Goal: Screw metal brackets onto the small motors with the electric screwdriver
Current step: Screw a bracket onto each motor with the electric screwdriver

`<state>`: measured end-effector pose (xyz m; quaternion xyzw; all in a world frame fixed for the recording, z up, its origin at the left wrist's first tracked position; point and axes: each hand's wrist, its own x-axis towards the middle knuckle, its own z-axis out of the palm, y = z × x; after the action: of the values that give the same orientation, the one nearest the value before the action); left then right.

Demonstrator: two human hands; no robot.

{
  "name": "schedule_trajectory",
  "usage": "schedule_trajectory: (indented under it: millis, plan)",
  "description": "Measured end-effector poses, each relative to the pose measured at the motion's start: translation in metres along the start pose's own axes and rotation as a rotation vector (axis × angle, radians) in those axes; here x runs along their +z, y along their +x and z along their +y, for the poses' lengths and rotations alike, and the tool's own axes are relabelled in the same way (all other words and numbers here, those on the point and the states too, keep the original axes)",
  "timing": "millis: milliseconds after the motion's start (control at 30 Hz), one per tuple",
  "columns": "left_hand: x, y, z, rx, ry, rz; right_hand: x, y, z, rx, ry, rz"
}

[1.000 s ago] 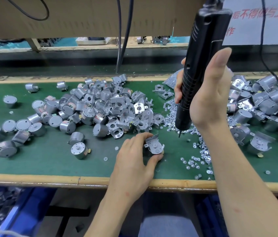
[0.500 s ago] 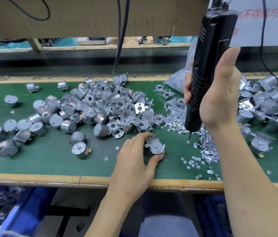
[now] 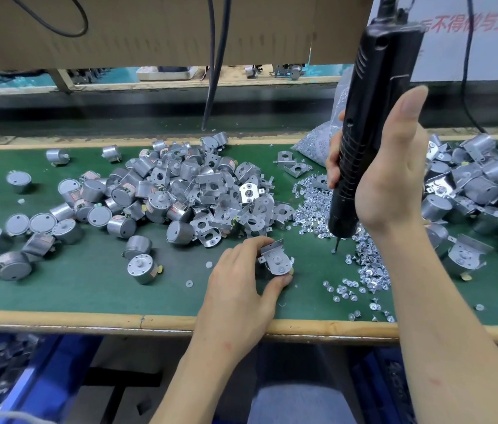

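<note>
My left hand (image 3: 241, 280) grips a small round motor with a metal bracket (image 3: 276, 260) laid on top, holding it on the green mat near the front edge. My right hand (image 3: 391, 166) holds the black electric screwdriver (image 3: 364, 130) upright. Its bit tip (image 3: 335, 248) points down among loose screws (image 3: 367, 270), to the right of the held motor and apart from it. A heap of bare motors and loose brackets (image 3: 180, 197) lies behind my left hand.
Assembled motors with brackets (image 3: 480, 194) are piled at the right. A clear bag of screws (image 3: 318, 145) sits at the back. Cables (image 3: 214, 71) hang from above the bench. The wooden table edge (image 3: 119, 319) runs in front; blue bins (image 3: 27, 387) stand below.
The screwdriver has shifted a little to the right and its bit has dropped into the screw pile. My left hand keeps its hold on the motor and bracket in the same spot.
</note>
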<state>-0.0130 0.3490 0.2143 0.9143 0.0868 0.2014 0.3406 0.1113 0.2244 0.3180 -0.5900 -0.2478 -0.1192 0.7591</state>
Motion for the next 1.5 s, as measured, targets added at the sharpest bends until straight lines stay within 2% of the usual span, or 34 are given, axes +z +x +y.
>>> schedule_trajectory:
  millis: [1000, 1500]
  plan:
    - [-0.002, 0.001, 0.001, 0.004, 0.002, -0.001, -0.001, -0.001, 0.005, -0.022, -0.049, -0.011]
    - [-0.004, 0.003, 0.000, -0.017, -0.039, -0.010, 0.044, -0.005, -0.017, -0.015, 0.168, -0.101]
